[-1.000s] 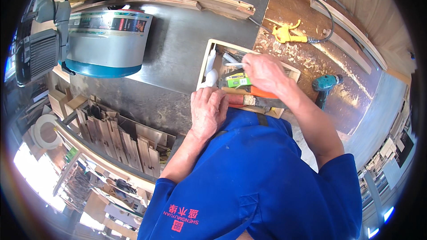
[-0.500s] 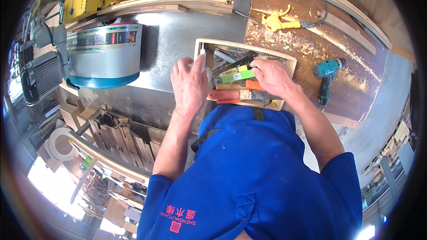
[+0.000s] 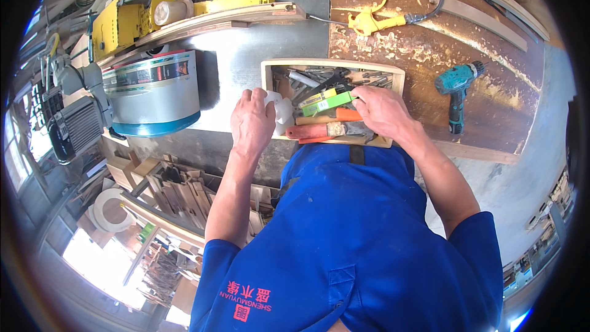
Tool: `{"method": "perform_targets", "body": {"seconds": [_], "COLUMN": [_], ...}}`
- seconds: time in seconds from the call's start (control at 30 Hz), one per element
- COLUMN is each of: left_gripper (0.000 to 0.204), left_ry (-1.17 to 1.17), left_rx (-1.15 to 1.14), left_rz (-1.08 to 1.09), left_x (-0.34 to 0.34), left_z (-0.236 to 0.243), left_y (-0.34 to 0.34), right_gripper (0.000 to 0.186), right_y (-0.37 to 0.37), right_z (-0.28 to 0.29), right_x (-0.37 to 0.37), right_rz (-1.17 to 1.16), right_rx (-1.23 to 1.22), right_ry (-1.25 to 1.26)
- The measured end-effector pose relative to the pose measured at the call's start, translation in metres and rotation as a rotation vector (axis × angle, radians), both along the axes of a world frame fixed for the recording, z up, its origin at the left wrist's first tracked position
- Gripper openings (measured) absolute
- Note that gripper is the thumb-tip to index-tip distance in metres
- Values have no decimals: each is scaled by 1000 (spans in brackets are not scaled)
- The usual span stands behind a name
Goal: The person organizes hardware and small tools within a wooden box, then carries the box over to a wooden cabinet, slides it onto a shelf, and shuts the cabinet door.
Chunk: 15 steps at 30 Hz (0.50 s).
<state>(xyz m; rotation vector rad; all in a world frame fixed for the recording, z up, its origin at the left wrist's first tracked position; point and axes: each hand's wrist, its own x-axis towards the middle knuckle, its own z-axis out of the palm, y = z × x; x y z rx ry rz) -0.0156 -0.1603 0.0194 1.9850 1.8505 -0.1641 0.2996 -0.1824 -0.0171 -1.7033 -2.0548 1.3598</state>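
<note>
My left hand (image 3: 252, 121), its fingers curled, grips a white plastic bottle (image 3: 281, 115) at the left end of a shallow wooden box (image 3: 334, 64). My right hand (image 3: 384, 114) has thumb and fingers closed at the end of a long green package (image 3: 322, 103) inside that box. Below the package lie a red-handled tool (image 3: 307, 131) and orange handles (image 3: 349, 115); loose metal tools and bits (image 3: 304, 80) fill the back of the box.
A cordless drill (image 3: 456, 89) lies right of the box, a yellow air gun (image 3: 372, 21) behind it. A large grey bucket (image 3: 150, 101) and a motor (image 3: 86, 120) sit at left. Wooden strips (image 3: 203, 31) and yellow machine parts (image 3: 120, 21) lie farther back. Offcuts (image 3: 178, 197) stand below.
My left hand has risen from the box's front corner onto the white bottle and shifted left. My right hand has left a thin pale item for the green package. The view has shifted.
</note>
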Motion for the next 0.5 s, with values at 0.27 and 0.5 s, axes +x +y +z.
{"method": "perform_targets", "body": {"seconds": [0.27, 0.5], "left_gripper": [17, 14], "left_ry": [-77, -66], "left_rx": [52, 14], "left_rz": [70, 104], "left_x": [3, -2], "left_z": [0, 9], "left_y": [-13, -11], "right_gripper": [16, 16], "right_y": [-3, -7], "right_z": [3, 8], "right_x": [6, 7], "right_rz": [-4, 7], "right_rx": [19, 14], "right_ry": [13, 21]}}
